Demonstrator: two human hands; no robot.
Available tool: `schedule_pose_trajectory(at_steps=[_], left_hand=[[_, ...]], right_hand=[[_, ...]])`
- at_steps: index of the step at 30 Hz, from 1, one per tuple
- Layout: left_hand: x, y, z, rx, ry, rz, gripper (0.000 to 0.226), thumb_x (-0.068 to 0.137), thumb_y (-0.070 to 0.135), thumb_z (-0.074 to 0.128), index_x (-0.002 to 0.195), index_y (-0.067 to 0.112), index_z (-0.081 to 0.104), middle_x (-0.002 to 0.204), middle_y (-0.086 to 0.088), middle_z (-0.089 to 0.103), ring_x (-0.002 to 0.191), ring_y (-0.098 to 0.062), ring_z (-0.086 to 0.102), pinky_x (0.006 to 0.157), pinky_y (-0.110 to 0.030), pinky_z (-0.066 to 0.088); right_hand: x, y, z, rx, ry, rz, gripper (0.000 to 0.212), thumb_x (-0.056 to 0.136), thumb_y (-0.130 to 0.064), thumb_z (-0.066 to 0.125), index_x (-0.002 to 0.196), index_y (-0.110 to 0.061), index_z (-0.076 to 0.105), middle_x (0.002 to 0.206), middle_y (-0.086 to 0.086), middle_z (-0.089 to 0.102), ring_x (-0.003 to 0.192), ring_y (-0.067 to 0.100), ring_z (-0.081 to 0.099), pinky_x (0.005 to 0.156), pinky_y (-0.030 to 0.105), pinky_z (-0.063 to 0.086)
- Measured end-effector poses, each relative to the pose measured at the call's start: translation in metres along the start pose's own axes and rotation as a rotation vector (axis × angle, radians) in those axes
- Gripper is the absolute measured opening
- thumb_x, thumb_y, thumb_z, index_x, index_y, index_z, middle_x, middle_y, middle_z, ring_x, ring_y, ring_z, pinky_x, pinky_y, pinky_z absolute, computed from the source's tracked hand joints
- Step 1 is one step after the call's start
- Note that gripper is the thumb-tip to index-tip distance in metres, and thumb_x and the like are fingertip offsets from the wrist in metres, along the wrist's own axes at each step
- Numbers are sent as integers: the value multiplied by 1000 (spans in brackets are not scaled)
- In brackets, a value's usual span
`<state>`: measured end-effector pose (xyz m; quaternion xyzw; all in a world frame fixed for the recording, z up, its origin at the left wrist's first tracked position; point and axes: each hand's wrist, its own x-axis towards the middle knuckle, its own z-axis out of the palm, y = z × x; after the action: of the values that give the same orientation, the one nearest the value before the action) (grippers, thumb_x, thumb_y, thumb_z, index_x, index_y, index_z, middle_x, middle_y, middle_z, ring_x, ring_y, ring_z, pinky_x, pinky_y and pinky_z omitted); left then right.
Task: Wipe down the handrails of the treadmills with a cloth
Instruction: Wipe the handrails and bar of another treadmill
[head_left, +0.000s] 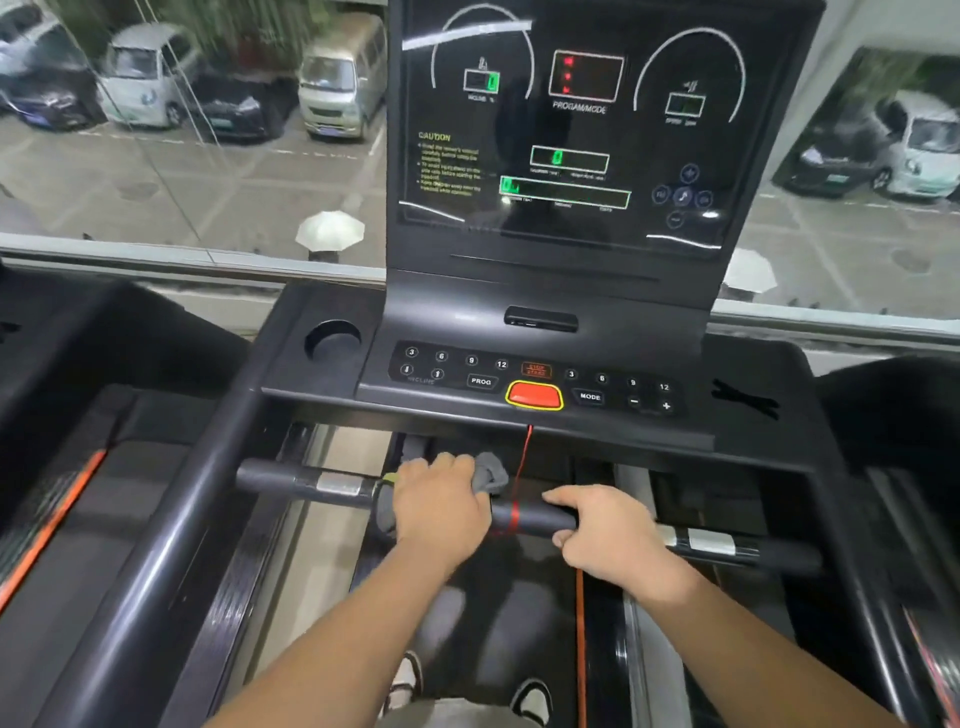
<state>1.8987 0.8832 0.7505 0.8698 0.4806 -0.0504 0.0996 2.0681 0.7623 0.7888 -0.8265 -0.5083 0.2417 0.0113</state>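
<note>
Gripping grey cloth (491, 474) around handrail (535, 519), left hand (441, 501), right hand (608, 535) curled on bare bar

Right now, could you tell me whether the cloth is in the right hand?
No, the left hand holds the grey cloth on the handrail, while the right hand grips the handrail bare.

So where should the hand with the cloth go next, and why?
Probably slide the left hand and its grey cloth leftward along the front handrail, over the silver sensor plate. The red safety cord crosses the handrail just right of the cloth, and the right hand grips it beyond, so that side looks blocked.
</note>
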Motion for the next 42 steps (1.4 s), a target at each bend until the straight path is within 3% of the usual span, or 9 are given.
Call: schedule_pose_trajectory(at_steps=[4, 9, 16, 19, 23, 28, 33, 39, 42], left_hand=[[28, 22, -14, -121, -198, -91, 26, 94, 40, 46, 109, 23, 59, 122, -8, 68, 116, -34, 61, 91, -38, 45], [-49, 19, 24, -248, 233, 77, 35, 74, 21, 63, 109, 21, 61, 117, -1, 62, 106, -29, 55, 93, -43, 48], [-108, 30, 55, -927, 214, -355, 34, 84, -1, 53, 97, 29, 56, 92, 5, 65, 87, -25, 64, 76, -38, 50], [-87, 48, 22, -1106, 258, -311, 31, 89, 13, 56, 112, 34, 59, 100, -1, 68, 91, -28, 69, 76, -46, 57], [-73, 93, -17, -669, 529, 90, 35, 78, 10, 58, 112, 18, 58, 116, 1, 58, 104, -24, 55, 90, -37, 46], [-56, 135, 44, 43, 84, 287, 69, 89, 47, 50, 149, 14, 46, 148, -11, 48, 135, -38, 42, 118, -54, 29], [-16, 143, 40, 134, 50, 307, 47, 97, 52, 37, 127, 21, 57, 116, -4, 62, 103, -31, 56, 91, -46, 41], [40, 164, 11, -2, -400, 121, 46, 99, 49, 33, 114, 20, 66, 125, -11, 69, 116, -35, 63, 93, -39, 47], [20, 159, 21, 4, -165, 185, 39, 99, 48, 36, 108, 21, 62, 113, -7, 69, 104, -33, 65, 82, -39, 45]], right_hand=[[4, 19, -2, 86, -104, -66, 68, 87, -29, 67, 150, -41, 47, 148, -16, 54, 138, 13, 49, 110, 25, 40], [-3, 55, -6, 307, -111, -97, 64, 90, -19, 71, 150, -29, 49, 150, -11, 51, 140, 11, 47, 110, 17, 34], [-10, 100, -22, 19, -121, 49, 70, 81, -43, 77, 145, -29, 53, 140, -7, 55, 131, 19, 54, 105, 35, 48], [-8, 109, -21, -33, -114, 55, 39, 78, -44, 77, 114, -31, 67, 116, -8, 66, 113, 20, 63, 91, 35, 54], [-6, 113, -17, -43, -54, 54, 23, 75, -43, 77, 92, -35, 64, 103, -13, 65, 103, 17, 63, 75, 28, 47], [-11, 120, -13, 50, 32, 52, 44, 78, -47, 76, 121, -36, 70, 118, -15, 65, 117, 15, 60, 87, 28, 47], [-15, 116, -8, 32, 80, 24, 34, 84, -41, 72, 117, -32, 71, 112, -12, 64, 115, 15, 59, 83, 28, 44], [-18, 116, -7, 27, 55, 13, 40, 90, -37, 66, 129, -31, 67, 120, -10, 64, 120, 16, 57, 94, 31, 49], [-19, 116, -6, 37, 59, 14, 36, 91, -38, 68, 126, -32, 67, 116, -10, 63, 116, 16, 57, 89, 30, 49]])
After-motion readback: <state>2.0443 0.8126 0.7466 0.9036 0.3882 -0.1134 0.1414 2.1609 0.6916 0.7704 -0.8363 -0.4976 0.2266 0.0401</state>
